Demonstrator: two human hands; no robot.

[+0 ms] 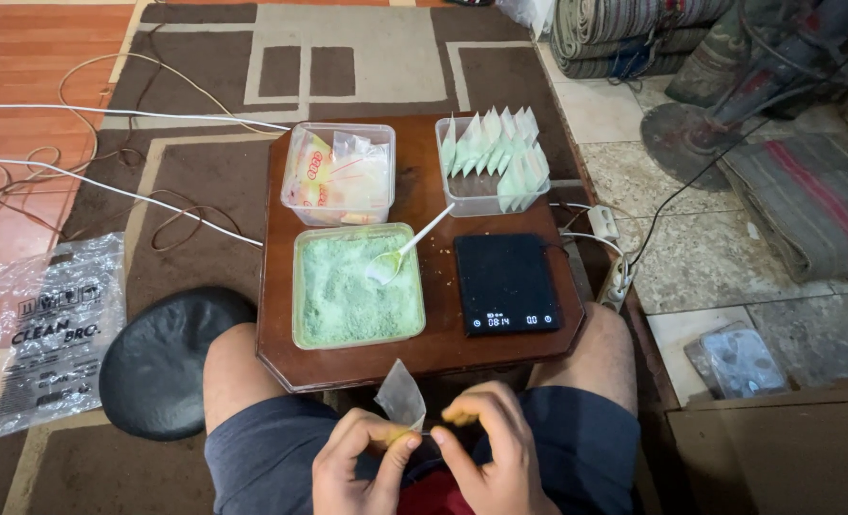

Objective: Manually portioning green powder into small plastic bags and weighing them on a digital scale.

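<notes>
Over my lap, my left hand (359, 463) and my right hand (493, 448) pinch a small clear plastic pouch (402, 394) between the fingertips; the pouch looks empty and stands tilted up. In front of me, on a low dark wooden table (424, 343), sits a square tub of pale green powder (357, 284) with a white plastic spoon (403, 250) resting in it. To the right of the tub lies a black digital scale (506, 283) with a lit display.
At the back of the table stand a clear tub of empty pouches (340, 175) and a clear tub of filled green pouches (493, 160). A black round cushion (162, 358), white cables (109, 181), a power strip (615, 277), a plastic bag (52, 324) and a fan base (691, 129) surround the table.
</notes>
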